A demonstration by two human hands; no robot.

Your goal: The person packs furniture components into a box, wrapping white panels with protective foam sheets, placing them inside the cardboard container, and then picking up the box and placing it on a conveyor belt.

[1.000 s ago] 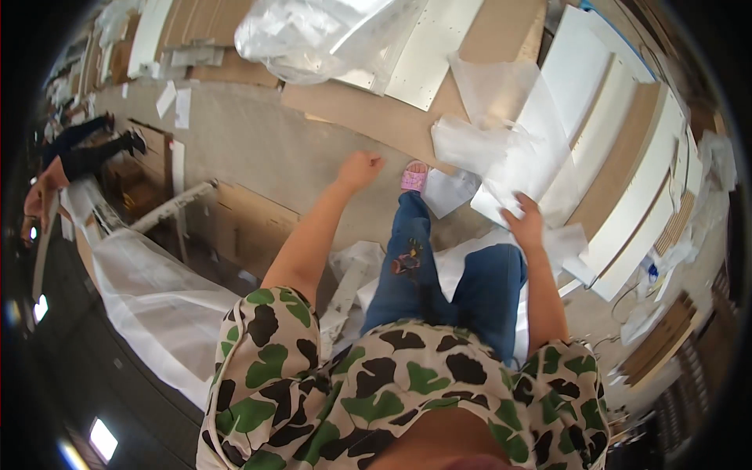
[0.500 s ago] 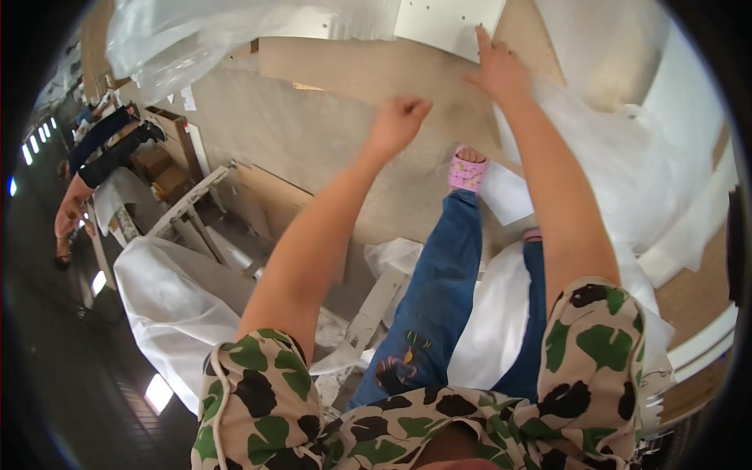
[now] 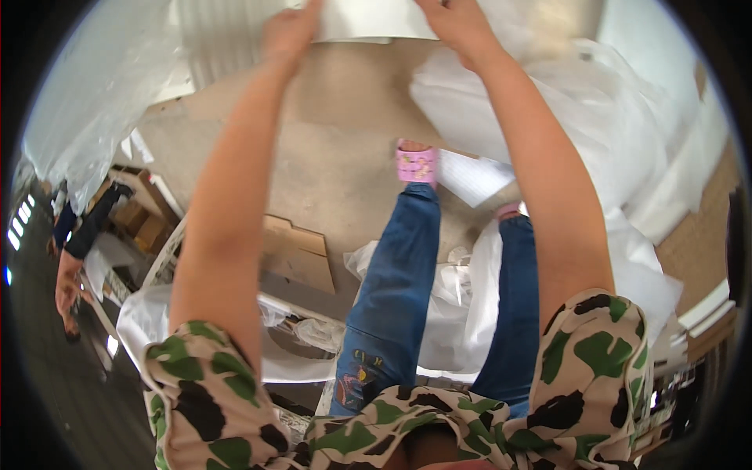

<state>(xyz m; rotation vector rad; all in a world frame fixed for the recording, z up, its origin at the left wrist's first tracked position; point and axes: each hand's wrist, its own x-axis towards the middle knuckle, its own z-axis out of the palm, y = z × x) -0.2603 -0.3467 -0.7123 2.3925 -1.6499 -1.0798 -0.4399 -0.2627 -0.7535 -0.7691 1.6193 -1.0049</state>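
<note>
A white flat panel (image 3: 376,19) lies at the top edge of the view, its far part cut off. At its left edge is my left hand (image 3: 291,33), slightly blurred, with the fingers closed on the panel's side. My right hand (image 3: 464,30) grips the opposite edge, its thumb and fingers partly cut off by the frame. Both arms reach straight out ahead of me.
Clear plastic film (image 3: 102,94) hangs at the upper left. White foam sheeting (image 3: 603,102) is heaped on the right. Flattened cardboard (image 3: 298,247) and a white-wrapped frame (image 3: 294,368) are near my legs. Another person (image 3: 74,266) stands far left.
My left hand has moved from mid-air up and left to the panel. My right hand has gone from touching the panel with a fingertip to gripping its edge. My view has shifted.
</note>
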